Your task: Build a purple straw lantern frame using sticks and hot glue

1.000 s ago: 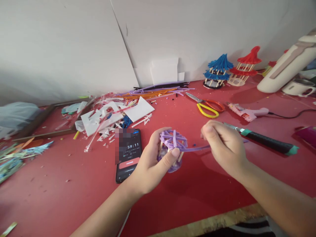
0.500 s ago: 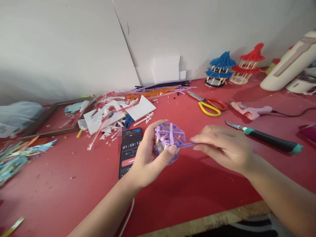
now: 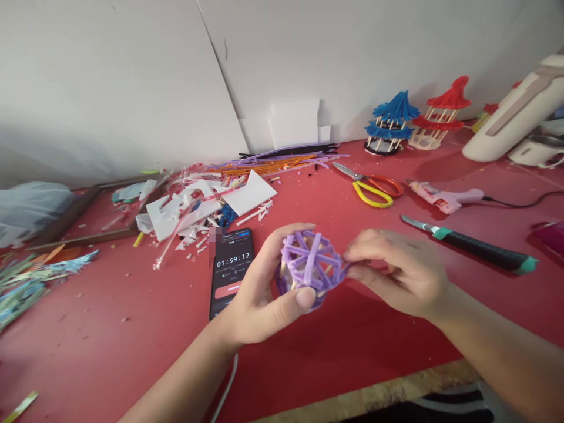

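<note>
A small round frame of purple pipe cleaners and pale sticks (image 3: pixel 312 258) is held above the red table. My left hand (image 3: pixel 268 294) curls around its left side, thumb along the near lower edge. Strips criss-cross over the frame's top. At the frame's right edge, my right hand (image 3: pixel 392 270) pinches a purple pipe cleaner (image 3: pixel 344 271) between thumb and fingertips; its end is hidden by the fingers. Below and left of the frame, a phone (image 3: pixel 231 273) showing a timer lies partly behind my left hand.
Scissors (image 3: pixel 372 187), a pink glue gun (image 3: pixel 445 195) and a utility knife (image 3: pixel 471 244) lie to the right. Blue (image 3: pixel 391 123) and red (image 3: pixel 440 114) pagoda-like models stand behind them. Paper scraps (image 3: pixel 189 205) and loose pipe cleaners (image 3: pixel 282 161) lie at the back left.
The frame has tilted so more of its criss-crossed top faces me. The purple pipe cleaner, earlier stretched straight to the right, now runs close along the rim, my right hand nearer the frame.
</note>
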